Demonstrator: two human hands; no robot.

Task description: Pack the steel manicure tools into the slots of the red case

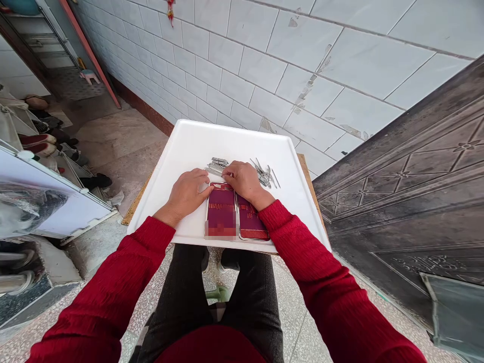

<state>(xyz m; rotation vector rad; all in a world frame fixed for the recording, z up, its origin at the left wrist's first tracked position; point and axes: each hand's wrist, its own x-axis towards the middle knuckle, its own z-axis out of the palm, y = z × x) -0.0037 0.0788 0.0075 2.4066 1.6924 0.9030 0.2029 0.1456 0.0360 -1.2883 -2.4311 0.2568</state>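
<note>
A purple and red case (222, 209) lies open on a white tray-like tabletop (162, 176), its right half (252, 222) beside the left one. My left hand (187, 194) rests at the left half's upper left corner, thumb touching the edge and fingers apart from it. Above the top edge of that half, my right hand (245, 179) is closed in a pinch; what lies between its fingertips is too small to make out. Just beyond my hands is a heap of metal nail clippers and slim tools (218, 165). More small metal tools (266, 174) lie to the right.
The tabletop has a raised rim and sits on a wooden board (308, 184). A tiled wall (234, 65) stands behind it, with a dark patterned door panel (397, 186) on the right. Shoes on a rack (38, 143) and a white cabinet (49, 201) are at left.
</note>
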